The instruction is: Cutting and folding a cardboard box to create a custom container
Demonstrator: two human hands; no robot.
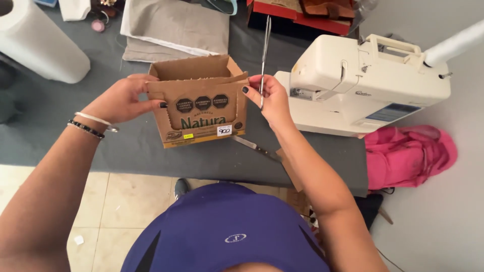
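I hold a small open brown cardboard box (201,103) upright over a grey cloth-covered table (75,146). My left hand (121,98) grips the box's left edge; bracelets sit on that wrist. My right hand (272,98) pinches the box's right top corner and also holds a long thin metal ruler (265,50), which points away from me toward the table's far side. The box has black octagonal marks and a small white sticker on its front.
A white sewing machine (363,80) stands at the right. A knife (254,147) lies on the table under the box. Folded beige fabric (174,27) and a white roll (40,45) lie farther back. A pink bag (408,153) sits at the right.
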